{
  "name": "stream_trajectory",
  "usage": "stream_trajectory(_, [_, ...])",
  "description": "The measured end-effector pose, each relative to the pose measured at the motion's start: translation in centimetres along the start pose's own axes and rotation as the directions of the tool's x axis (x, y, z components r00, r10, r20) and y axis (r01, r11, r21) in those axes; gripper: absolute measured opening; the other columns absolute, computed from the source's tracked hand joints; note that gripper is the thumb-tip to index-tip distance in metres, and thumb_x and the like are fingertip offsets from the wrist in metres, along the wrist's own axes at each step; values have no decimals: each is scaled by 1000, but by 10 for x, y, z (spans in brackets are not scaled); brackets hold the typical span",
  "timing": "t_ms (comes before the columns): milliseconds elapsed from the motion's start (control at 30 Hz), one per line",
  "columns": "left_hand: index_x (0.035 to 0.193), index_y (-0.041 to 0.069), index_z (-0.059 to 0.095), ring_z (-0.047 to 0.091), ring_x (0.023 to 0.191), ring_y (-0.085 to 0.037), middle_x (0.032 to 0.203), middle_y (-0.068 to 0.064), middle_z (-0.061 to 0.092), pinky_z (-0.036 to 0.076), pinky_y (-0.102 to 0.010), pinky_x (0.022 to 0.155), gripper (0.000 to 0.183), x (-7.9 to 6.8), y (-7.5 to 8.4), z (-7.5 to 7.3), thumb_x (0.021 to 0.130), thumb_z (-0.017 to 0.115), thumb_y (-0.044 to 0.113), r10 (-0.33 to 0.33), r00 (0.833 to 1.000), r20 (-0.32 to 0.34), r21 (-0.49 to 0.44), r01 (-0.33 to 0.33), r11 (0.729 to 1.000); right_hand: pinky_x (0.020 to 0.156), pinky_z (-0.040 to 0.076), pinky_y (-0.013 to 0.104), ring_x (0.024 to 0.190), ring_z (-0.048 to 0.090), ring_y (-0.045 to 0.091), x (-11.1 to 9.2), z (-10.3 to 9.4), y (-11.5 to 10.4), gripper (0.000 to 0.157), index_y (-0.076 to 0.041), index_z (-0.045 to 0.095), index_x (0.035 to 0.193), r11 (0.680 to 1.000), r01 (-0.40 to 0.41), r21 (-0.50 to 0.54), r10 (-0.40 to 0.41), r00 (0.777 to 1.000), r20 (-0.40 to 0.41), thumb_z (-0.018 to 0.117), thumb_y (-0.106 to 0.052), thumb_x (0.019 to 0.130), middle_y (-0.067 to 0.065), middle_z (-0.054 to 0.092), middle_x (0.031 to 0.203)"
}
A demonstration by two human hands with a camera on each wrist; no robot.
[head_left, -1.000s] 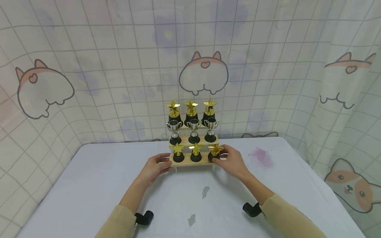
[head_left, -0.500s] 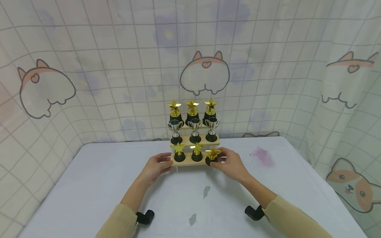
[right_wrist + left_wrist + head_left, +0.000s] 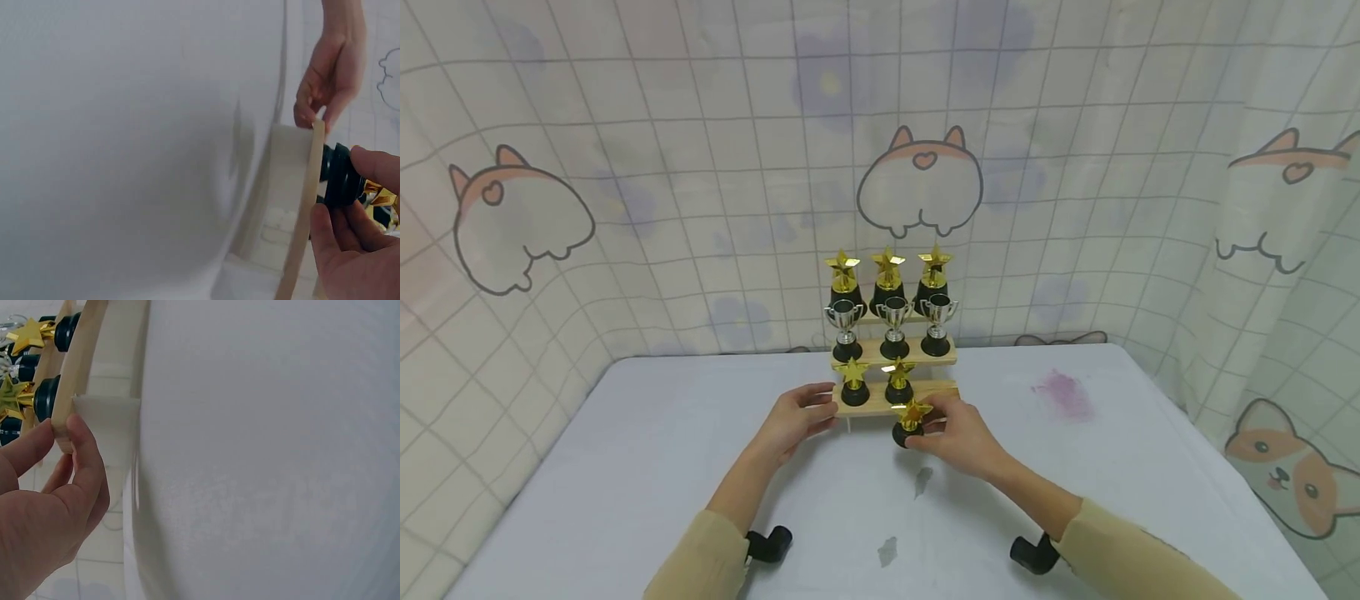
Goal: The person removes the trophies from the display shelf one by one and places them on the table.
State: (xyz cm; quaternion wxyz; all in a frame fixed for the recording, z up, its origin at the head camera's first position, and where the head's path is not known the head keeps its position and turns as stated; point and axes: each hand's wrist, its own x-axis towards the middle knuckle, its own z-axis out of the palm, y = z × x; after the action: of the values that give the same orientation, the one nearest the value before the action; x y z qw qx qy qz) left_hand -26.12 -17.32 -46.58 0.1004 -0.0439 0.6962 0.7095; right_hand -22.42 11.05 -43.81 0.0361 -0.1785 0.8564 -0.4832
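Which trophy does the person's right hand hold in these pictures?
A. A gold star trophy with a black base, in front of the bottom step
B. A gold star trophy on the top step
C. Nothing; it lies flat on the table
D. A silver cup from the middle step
A. The right hand grips the gold star trophy by its black base, just in front of the wooden stand, whose bottom step has two star trophies on it.

In the right wrist view, the small gold star trophy on a black round base (image 3: 340,182) is cut off by the right edge, its star largely hidden behind the right hand (image 3: 350,250), itself only partly shown. The three-tier wooden display stand (image 3: 78,369) is cropped at the top of the left wrist view. The top-tier trophies' bases are masked by three silver cup trophies (image 3: 894,321).
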Motion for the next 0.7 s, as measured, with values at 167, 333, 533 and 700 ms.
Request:
stream_trajectory(167, [143, -4, 53, 64, 100, -23, 130, -23, 52, 58, -36, 93, 48, 2, -1, 2, 97, 66, -5, 6, 1000, -8, -11, -6, 1000, 88, 60, 34, 98, 69, 25, -1, 15, 1, 40, -1, 69, 117, 999, 39, 8, -40, 998, 50, 87, -12, 83, 5, 70, 106])
stream_trajectory(333, [143, -5, 53, 64, 98, -22, 128, -22, 52, 58, -36, 93, 48, 2, -1, 2, 97, 66, -5, 6, 1000, -9, -17, -7, 1000, 86, 60, 30, 98, 68, 25, 1, 31, 4, 41, 0, 69, 116, 999, 31, 12, -32, 996, 85, 87, -12, 82, 5, 69, 106])
stream_trajectory(533, [144, -5, 52, 65, 99, -23, 130, -23, 52, 59, -36, 93, 49, 1, -1, 2, 97, 66, -4, 4, 1000, -8, -10, -4, 1000, 85, 60, 29, 97, 68, 25, 2, 42, 5, 38, 1, 68, 113, 998, 48, 29, -51, 994, 94, 87, -11, 83, 6, 69, 105])
stream_trajectory(700, [144, -4, 52, 64, 101, -23, 131, -23, 52, 58, -36, 93, 49, 1, 0, 0, 97, 66, -3, 1, 1000, 1, -10, -1, 1000, 86, 60, 29, 99, 68, 23, 3, 47, 2, 42, 0, 67, 118, 1000, 31, 0, -31, 995, 92, 86, -14, 84, 6, 68, 109])
